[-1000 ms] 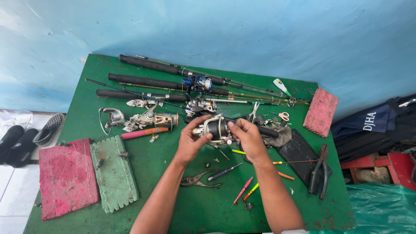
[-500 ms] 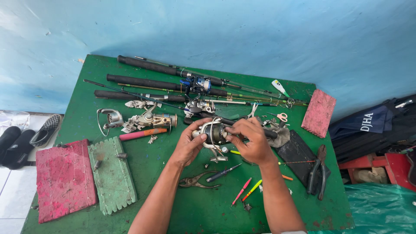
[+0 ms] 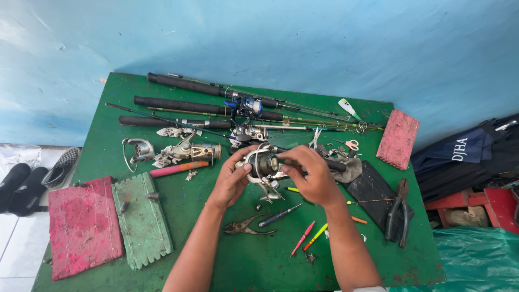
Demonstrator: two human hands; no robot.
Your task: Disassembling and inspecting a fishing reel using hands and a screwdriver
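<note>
— What have you got in your hands?

— A fishing reel (image 3: 263, 165), held just above the middle of the green table (image 3: 108, 121). My left hand (image 3: 231, 181) is wrapped around its left side, fingers closed on the body. My right hand (image 3: 311, 176) grips it from the right, thumb and fingers pinched together on the front of the spool.

— How much room is there around you?

— Tight behind. Three fishing rods (image 3: 184, 104) lie across the back of the table, near the blue wall (image 3: 270, 43), and a second reel (image 3: 186, 151) sits just left of my left hand with an orange-pink stick (image 3: 178, 169) beside it. Under my wrists are rusty pliers (image 3: 246, 227), a dark pen-like tool (image 3: 278, 215) and pink and yellow floats (image 3: 309, 238).

— And the edges?

— The left front corner is taken by a red board (image 3: 84, 227) and a green notched board (image 3: 141, 219), lying side by side, the red one reaching the table's edge. To my right, black pliers (image 3: 397, 213) rest on a black pouch (image 3: 376, 192), and a red block (image 3: 398, 139) lies near the right rim. The most open green is the strip along the front edge between my forearms and to their right.
</note>
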